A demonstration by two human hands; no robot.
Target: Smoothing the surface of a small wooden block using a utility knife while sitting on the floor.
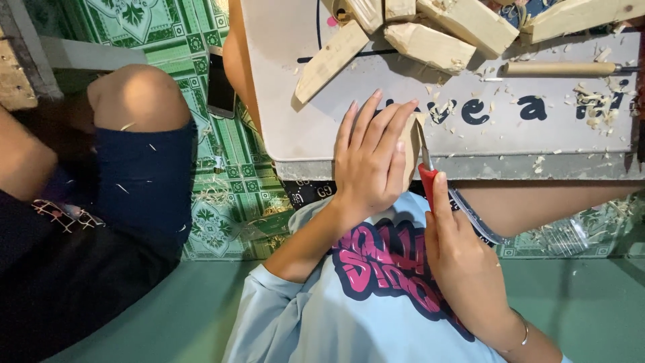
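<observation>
1. Left hand (368,161): grip wrapped over a small pale wood block (410,151), fingers spread across its face, holding it at the near edge of the surface (295,128).
2. Right hand (463,269): grip closed around the red handle of a carving knife (425,171); the thumb runs along the handle and the short blade rests against the block's right side.
3. Step in hand, as judged: shaving the block's edge. To do it well, the left fingers should stay behind the cutting line, the cuts should be thin and follow the grain, and the block should stay braced against the surface edge (the blade sits close to the left fingertips, a fair risk).
4. Condition of the block: light, unfinished softwood, upright, mostly hidden by the left hand; its carved shape cannot be told.
5. Surroundings: several rough wood offcuts (430,46) lie at the far side of the surface, a wooden-handled chisel (564,68) beside them, shavings (594,101) scattered about. A phone (220,86) lies on the green patterned floor mat (222,202).
</observation>
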